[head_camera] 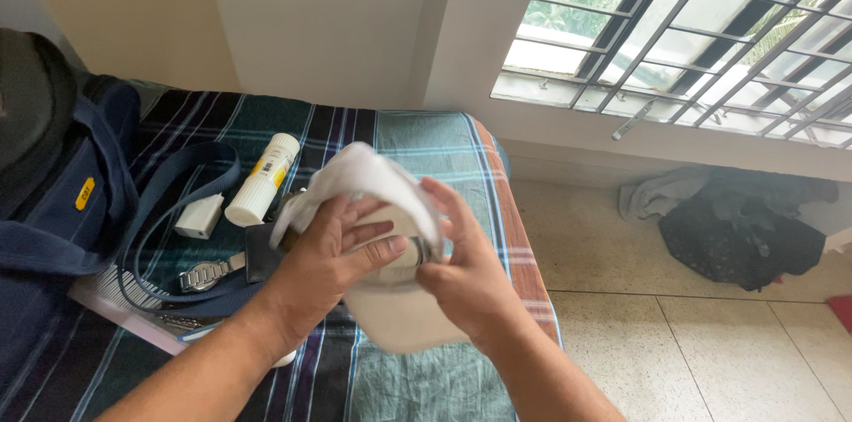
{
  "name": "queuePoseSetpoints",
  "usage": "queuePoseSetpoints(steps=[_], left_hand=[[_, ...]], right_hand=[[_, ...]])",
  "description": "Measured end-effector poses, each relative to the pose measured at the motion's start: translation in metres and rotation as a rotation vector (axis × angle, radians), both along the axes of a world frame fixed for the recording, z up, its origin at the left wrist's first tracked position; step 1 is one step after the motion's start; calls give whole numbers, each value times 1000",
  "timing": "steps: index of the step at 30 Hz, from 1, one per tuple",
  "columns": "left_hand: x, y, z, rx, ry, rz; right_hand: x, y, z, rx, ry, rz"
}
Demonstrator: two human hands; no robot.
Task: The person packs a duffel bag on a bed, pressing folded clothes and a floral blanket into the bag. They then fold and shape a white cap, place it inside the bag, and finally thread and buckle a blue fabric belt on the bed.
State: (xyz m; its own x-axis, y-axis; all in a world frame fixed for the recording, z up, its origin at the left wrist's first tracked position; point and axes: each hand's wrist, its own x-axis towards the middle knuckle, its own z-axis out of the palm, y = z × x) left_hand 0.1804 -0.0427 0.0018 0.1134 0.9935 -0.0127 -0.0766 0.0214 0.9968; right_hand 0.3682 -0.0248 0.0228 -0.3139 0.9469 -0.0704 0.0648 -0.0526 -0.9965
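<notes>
Both hands hold a white cap (390, 298) above the checked bed cover (417, 147). My left hand (324, 267) grips the cap's crumpled crown from the left, fingers curled over the fabric. My right hand (466, 276) grips the cap's right side, with the brim hanging below toward me. A dark wallet-like thing (260, 249) lies partly hidden behind my left hand.
A navy bag (62, 200) with a long strap (191, 182) sits at the left on the bed. Beside it lie a white tube (263, 178), a white charger (199, 216) and a metal wristwatch (206, 275). Dark and grey clothes (737, 218) lie on the tiled floor under a barred window (692, 23).
</notes>
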Motion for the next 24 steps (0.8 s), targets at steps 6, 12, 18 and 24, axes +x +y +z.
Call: queuePoseSetpoints(steps=[6, 12, 18, 24], left_hand=[[-4, -7, 15, 202, -139, -46], [-10, -1, 33, -70, -393, 32], [-17, -5, 50, -120, -714, -81], [-28, -3, 53, -145, -848, -232]], right_hand=[[0, -11, 7, 239, -29, 220], [7, 11, 2, 53, 44, -52], [21, 29, -10, -75, 107, -321], [25, 24, -6, -264, 418, -37]])
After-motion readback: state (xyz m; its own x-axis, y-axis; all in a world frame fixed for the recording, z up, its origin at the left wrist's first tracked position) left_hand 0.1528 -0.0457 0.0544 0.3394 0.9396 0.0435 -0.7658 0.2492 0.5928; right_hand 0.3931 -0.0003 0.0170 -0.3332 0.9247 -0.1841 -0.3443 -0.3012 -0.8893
